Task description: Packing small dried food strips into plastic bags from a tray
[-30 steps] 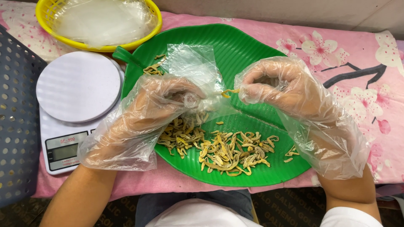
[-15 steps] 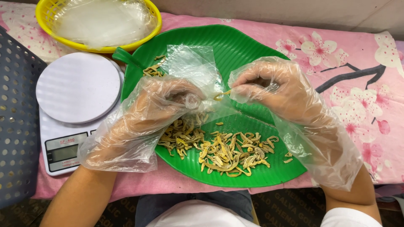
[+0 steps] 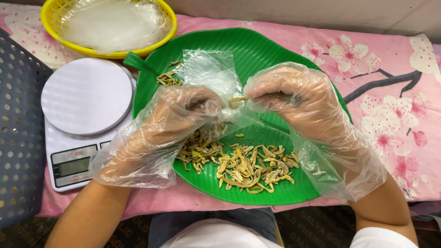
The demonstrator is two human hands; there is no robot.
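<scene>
Here, the right hand [image 3: 294, 98] is pinching a yellowish strip [image 3: 237, 99] between its closed fingertips, passing it toward the mouth of a small clear plastic bag [image 3: 209, 76]. The left hand [image 3: 177, 119] is gripping the bag's near edge with its fingers curled shut on the film, holding it above a green leaf-shaped tray [image 3: 257, 50]. Both hands are wearing loose, clear disposable gloves, which are blurring the exact finger positions. Below the hands, a heap of dried yellowish strips [image 3: 243, 163] is lying on the near part of the tray, and a smaller scatter [image 3: 167, 78] is sitting at the tray's far left, partly hidden behind the bag. Left of the tray, a white kitchen scale [image 3: 85, 103] is standing just beside it, and a yellow basket [image 3: 110, 27] holding clear bags is resting beyond the scale. Everything is sitting on a pink flowered cloth [image 3: 390, 82]. A dark perforated crate [image 3: 18, 138] is bordering the scale on the far left.
</scene>
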